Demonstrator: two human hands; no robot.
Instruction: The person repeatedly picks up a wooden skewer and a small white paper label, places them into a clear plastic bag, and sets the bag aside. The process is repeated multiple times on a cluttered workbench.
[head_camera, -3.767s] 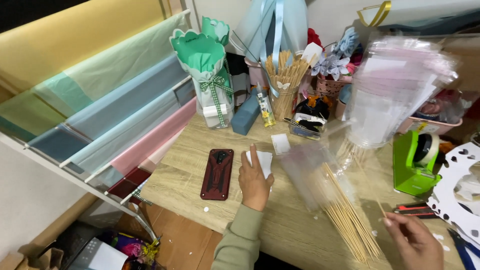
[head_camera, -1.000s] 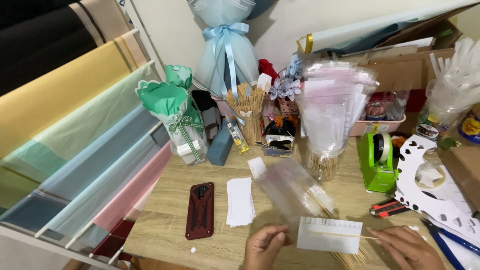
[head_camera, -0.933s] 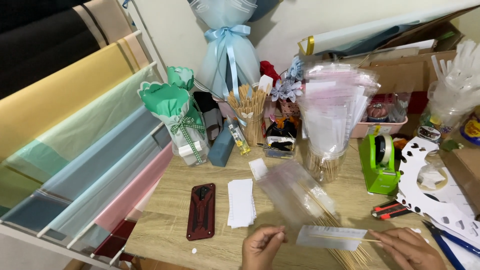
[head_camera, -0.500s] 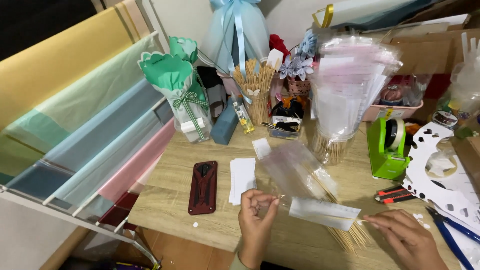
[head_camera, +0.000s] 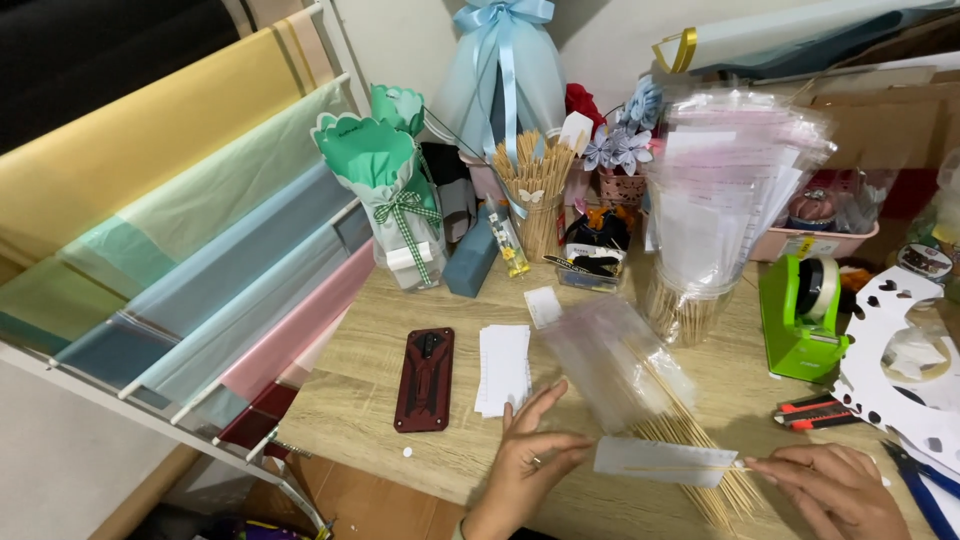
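A light wooden bench stands against a pale wall. To its left leans a white rack of pastel paper rolls; brown floor shows below.

Bare desk strip open left of red phone. Rear edge blocked by green-wrapped bouquet, skewer cup, clear-bag stack. Right side closed off by green tape dispenser, white cut-out sheets.

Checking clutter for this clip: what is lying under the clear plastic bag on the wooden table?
Under the clear plastic bag lies a bundle of thin wooden skewers, running toward the table's near edge. Their lower ends pass beneath the white paper strip, so those parts are hidden.
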